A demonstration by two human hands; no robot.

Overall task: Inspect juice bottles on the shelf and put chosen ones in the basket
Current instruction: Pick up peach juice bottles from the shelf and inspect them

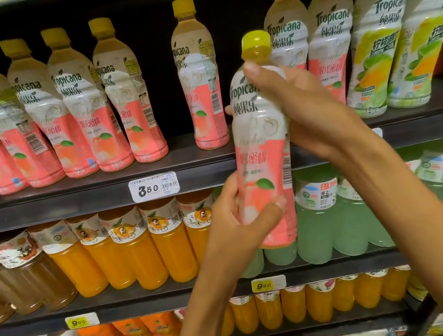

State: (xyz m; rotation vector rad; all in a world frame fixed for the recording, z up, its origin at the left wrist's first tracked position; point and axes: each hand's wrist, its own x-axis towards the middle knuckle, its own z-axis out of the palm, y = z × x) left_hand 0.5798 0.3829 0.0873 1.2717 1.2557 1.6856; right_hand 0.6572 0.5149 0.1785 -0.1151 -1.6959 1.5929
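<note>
A pink-and-white peach juice bottle point(261, 144) with a yellow cap point(255, 46) was held upright right of the frame's centre, in front of the shelf point(74, 197) and clear of it. Its lower part was gripped by the left hand point(239, 217), whose thumb was laid across the pink label while the fingers were curled behind the bottle. Its shoulder, just below the cap, was grasped by the right hand point(300, 103), whose fingers were wrapped around the far side.

Behind the held bottle, a row of matching peach bottles point(82, 102) was seen standing across the upper left of the frame, with one more point(200, 78) set apart near the centre and two point(310, 37) behind the right hand. Green-labelled lemon bottles point(385, 40) were lined up at the upper right. A white price tag point(154, 187) was fixed to the shelf edge at mid-frame. On the shelf below, orange juice bottles point(140, 247) were stood at the left and pale green ones point(326, 215) at the right. Yellow price tags point(267, 284) were seen on the lower shelf edge.
</note>
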